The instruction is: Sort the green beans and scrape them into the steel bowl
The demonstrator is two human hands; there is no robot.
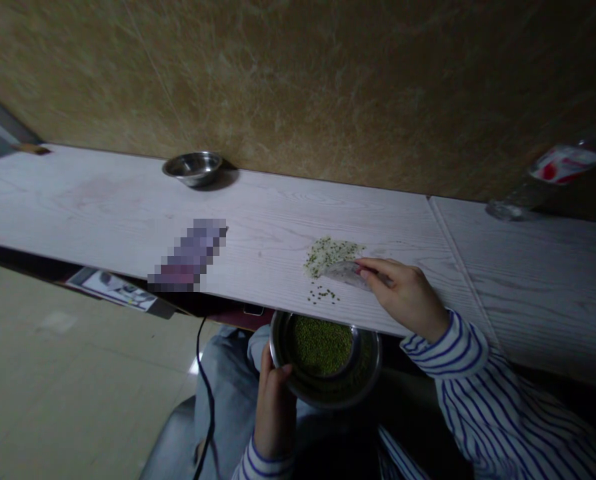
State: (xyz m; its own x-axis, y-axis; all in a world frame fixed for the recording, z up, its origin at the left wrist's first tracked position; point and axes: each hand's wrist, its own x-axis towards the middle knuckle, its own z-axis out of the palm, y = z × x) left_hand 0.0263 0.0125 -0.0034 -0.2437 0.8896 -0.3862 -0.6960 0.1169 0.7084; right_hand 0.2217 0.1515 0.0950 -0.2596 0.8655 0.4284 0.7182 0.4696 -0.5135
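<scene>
My left hand [277, 393] grips the rim of a steel bowl [371, 367], thumb over the edge. The bowl is tilted just below the table's front edge, above my lap, and mung beans [323, 343] cover its bottom. Over the table, my right hand [411, 297] pinches a thin, greyish translucent piece [347, 272] with a reddish spot at the fingers; its exact kind is unclear. That piece touches a spread pile of green beans mixed with pale grains [331, 252]. Several loose beans [323, 294] lie between the pile and the front edge.
A second steel bowl [193, 170] stands against the wall on the white wood-grain table [278, 207]. A blurred-out flat item [191, 257] lies at the front edge, left of the pile. At far right stands a clear bottle [553, 173]. A black cable [208, 400] hangs below.
</scene>
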